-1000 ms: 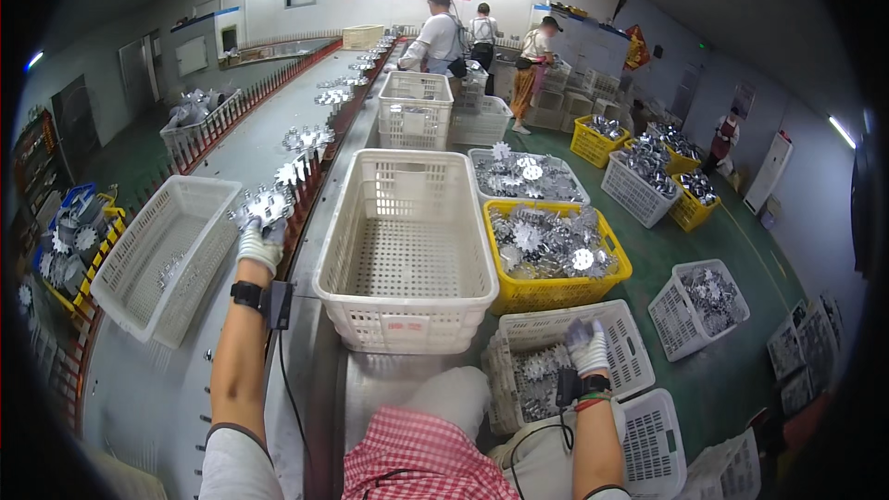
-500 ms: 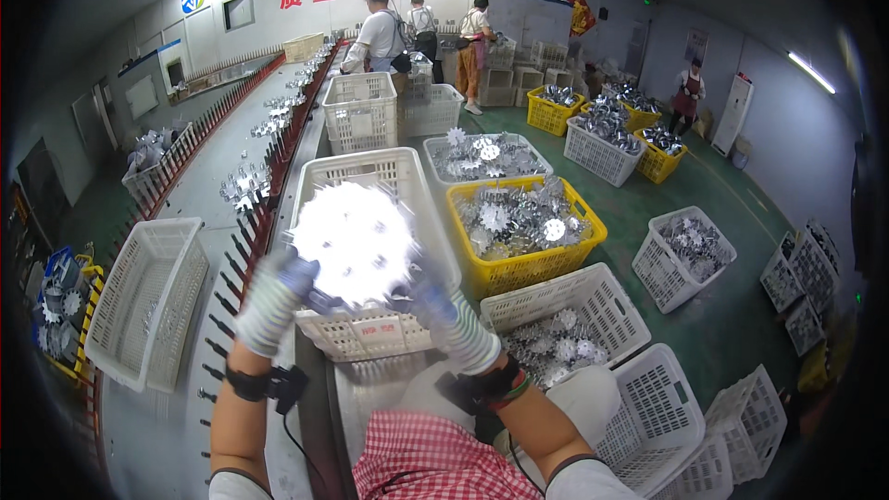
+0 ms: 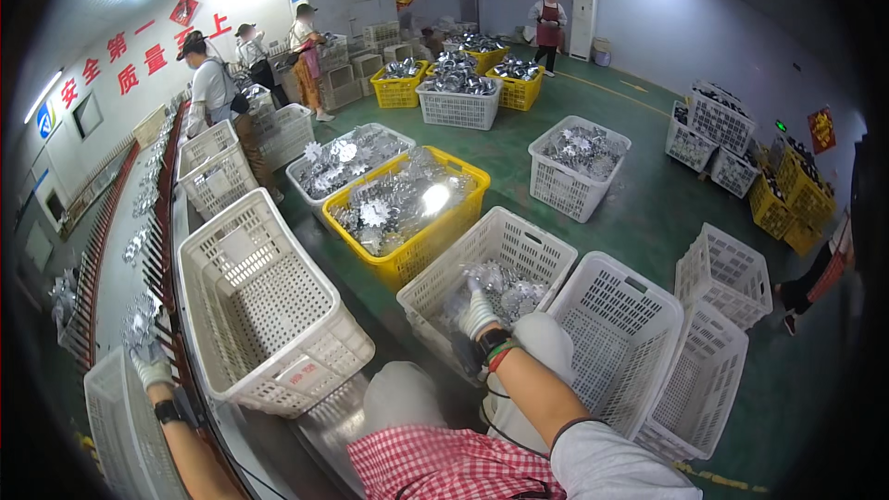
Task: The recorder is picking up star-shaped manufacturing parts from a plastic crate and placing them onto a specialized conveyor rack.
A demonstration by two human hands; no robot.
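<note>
The left hand (image 3: 153,367) has swung out to toothed metal pieces (image 3: 140,317), the right hand (image 3: 478,312) down into a white crate (image 3: 520,243).

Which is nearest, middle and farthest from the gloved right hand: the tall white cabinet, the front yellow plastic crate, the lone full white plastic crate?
From the right hand, head view:
1. Yellow plastic crate: ahead, left.
2. White plastic crate: ahead, right.
3. Tall white cabinet: far wall.

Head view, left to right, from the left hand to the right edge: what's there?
Left gloved hand, large white crate, right gloved hand, white crate beside the right knee, partly visible person at the right edge.
</note>
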